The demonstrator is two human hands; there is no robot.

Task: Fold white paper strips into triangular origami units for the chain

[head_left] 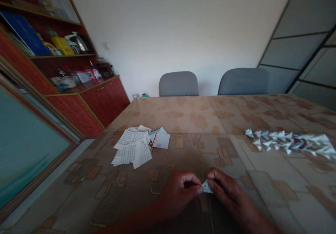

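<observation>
A small folded piece of printed paper (207, 187) is pinched between my two hands, low in the middle of the view above the table. My left hand (181, 192) grips its left tip between thumb and forefinger. On the other side, my right hand (227, 188) holds its right edge with thumb and bent fingers. Left of my hands lies a loose pile of printed paper pieces (132, 146), a white card (161, 140) with a red edge at its right side. Folded paper pieces (288, 142) with pointed tips stand in rows at the right.
The table (189, 115) has a patterned cover. Behind its far edge stand two grey chairs, a left chair (179, 83) and a right chair (244, 81). A red-brown cabinet (105, 101) with filled shelves is at the left, and a panelled sliding door (296, 48) at the right.
</observation>
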